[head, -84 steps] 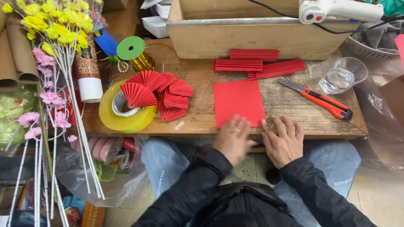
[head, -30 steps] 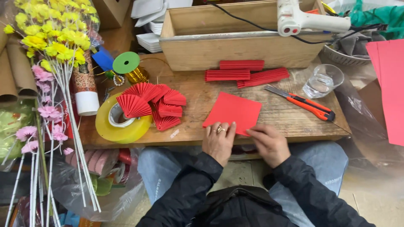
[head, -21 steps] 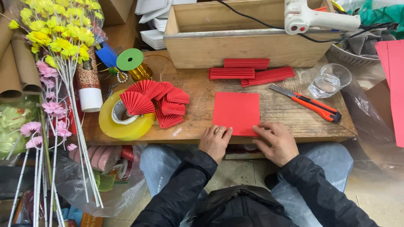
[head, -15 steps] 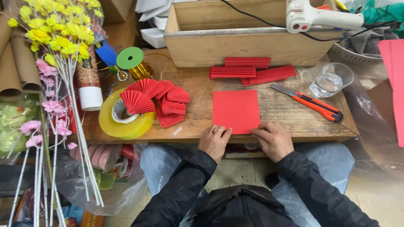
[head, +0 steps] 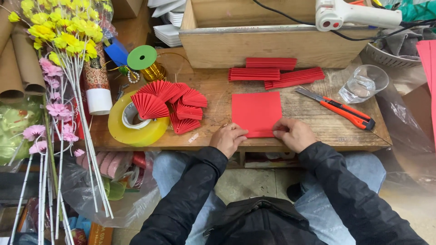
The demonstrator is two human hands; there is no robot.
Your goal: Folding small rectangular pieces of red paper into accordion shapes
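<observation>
Both hands (head: 261, 136) now pinch red paper's (head: 256, 113) near edge, seemingly folding.

Bright, even indoor light; sharp, soft shadows.

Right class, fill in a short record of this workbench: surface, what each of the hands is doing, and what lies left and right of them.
Surface: wooden table
Left hand: fingers on near edge of red paper sheet
Right hand: pinching the same near edge
Left of sheet: folded red paper fans, yellow tape roll
Right of sheet: orange utility knife, clear glass
Behind sheet: pleated red strips
</observation>
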